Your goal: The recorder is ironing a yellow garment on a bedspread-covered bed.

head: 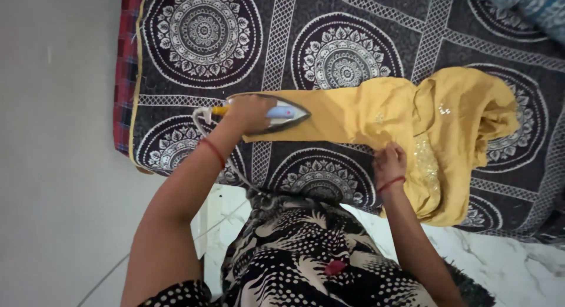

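Here, largest to smallest:

Bed cover: a dark spread (pixel 353 24) printed with big white round medallions and lattice bands fills the upper part of the head view; a red checked layer (pixel 126 60) with a yellow edge shows at its left side.

Floor: pale marbled tiles (pixel 506 266) lie below the spread at lower right, and a plain grey surface (pixel 53 166) takes up the left.

Clothing: the person's black-and-white patterned garment (pixel 306 254) fills the bottom centre.

Yellow garment: a mustard-yellow cloth (pixel 376 113) lies on the spread, right of centre. Its left part is drawn out flat in a long strip; its right part is bunched in folds, with pale sparkly trim near the middle.

Iron: an electric iron (pixel 282 114) with a pale blue and lilac top and a dark soleplate sits flat on the left end of the yellow strip, tip pointing right.

Cord: a light cable (pixel 203 121) loops from the iron's back end down past the left forearm.

Left hand: the left hand (pixel 250 113) is wrapped closed around the iron's handle; a red thread band circles the wrist.

Right hand: the right hand (pixel 389 161) has fingers curled together, pinching the near edge of the yellow garment against the spread; a red thread sits on this wrist too.
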